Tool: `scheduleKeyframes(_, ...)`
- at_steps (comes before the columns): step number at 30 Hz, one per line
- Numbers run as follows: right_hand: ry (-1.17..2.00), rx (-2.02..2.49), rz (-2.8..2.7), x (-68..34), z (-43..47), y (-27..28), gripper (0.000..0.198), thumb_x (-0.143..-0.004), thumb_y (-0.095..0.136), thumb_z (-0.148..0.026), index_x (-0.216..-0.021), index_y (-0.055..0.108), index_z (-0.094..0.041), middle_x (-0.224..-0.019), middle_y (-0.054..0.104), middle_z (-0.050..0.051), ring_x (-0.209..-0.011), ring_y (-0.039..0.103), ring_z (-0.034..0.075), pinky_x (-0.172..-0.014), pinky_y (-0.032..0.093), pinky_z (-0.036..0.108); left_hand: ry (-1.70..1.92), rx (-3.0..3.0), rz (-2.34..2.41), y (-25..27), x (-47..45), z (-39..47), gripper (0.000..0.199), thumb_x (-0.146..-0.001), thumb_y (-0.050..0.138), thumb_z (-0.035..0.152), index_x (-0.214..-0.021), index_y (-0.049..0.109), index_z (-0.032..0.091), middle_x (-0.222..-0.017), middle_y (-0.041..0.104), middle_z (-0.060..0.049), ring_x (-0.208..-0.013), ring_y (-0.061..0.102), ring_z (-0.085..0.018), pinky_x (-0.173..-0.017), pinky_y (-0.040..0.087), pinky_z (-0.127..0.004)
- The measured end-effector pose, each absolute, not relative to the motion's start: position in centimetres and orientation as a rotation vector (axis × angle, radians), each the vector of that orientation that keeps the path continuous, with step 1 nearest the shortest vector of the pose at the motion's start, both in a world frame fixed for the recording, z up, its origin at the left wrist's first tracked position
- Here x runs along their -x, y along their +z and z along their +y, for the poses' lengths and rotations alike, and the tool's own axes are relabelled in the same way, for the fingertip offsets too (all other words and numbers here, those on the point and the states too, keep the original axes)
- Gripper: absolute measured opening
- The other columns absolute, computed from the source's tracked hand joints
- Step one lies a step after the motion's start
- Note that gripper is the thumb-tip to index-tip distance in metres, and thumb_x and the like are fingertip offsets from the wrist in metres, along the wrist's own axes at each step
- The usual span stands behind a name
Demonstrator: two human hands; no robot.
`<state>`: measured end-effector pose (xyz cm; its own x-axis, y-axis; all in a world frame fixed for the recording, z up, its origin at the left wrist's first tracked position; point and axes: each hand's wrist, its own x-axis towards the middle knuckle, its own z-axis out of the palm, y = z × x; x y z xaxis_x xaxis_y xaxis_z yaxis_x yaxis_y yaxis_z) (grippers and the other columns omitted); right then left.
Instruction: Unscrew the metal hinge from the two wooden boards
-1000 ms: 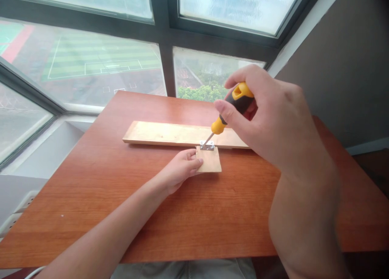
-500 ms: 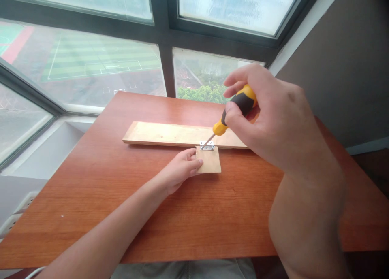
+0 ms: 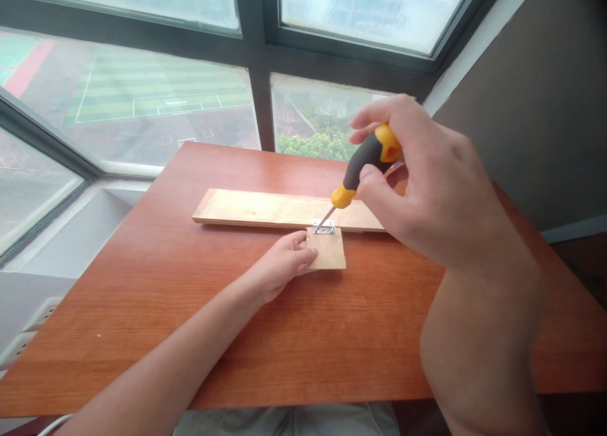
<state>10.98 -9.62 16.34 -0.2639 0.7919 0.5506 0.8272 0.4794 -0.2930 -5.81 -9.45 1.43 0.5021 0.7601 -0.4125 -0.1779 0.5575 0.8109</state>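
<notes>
We sat at a shiny red-brown wooden table [image 3: 332, 347]. Our left hand [image 3: 287, 259] held a small, square, pale wooden board [image 3: 328, 254] by its left side. The thumb lay flat on top, and the fingers curled around the edge, so the grip was closed on it. The small board was near the middle of the table, and its far edge met a little silver metal hinge [image 3: 324, 228]. Just behind it lay a long, flat, pale wooden board [image 3: 256, 207], and the hinge sat where the two boards met.

Our right hand [image 3: 422, 189] was wrapped around a yellow and black screwdriver [image 3: 363, 162] with a thin metal rod. Our thumb pressed on its handle, while two fingertips stuck out above it. The screwdriver leaned, with its handle up to the right and its tip down at the left part of the hinge. We could not tell just which hole or screw the tip was in.

Past the table we saw a big window with thick dark grey bars [image 3: 258, 56], and a striped green sports field [image 3: 165, 94] outside.
</notes>
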Motion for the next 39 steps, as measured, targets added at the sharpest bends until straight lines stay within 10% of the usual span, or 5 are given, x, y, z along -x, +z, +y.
scheduleKeyframes(39, -0.140, 1.272, -2.092, -10.86, -9.56, 16.52, 0.034, -0.082, 0.051, -0.013, -0.113, 0.056, -0.028, -0.107, 0.065, 0.005, -0.094, 0.063, 0.025, -0.081, 0.050, 0.040, 0.625, -0.789, 0.880, 1.41, 5.86, -9.43, 0.041, -0.075, 0.073, 0.021, -0.114, 0.060, 0.017, -0.097, 0.069, -0.007, -0.085, 0.065, -0.016, -0.086, 0.049, -0.031)
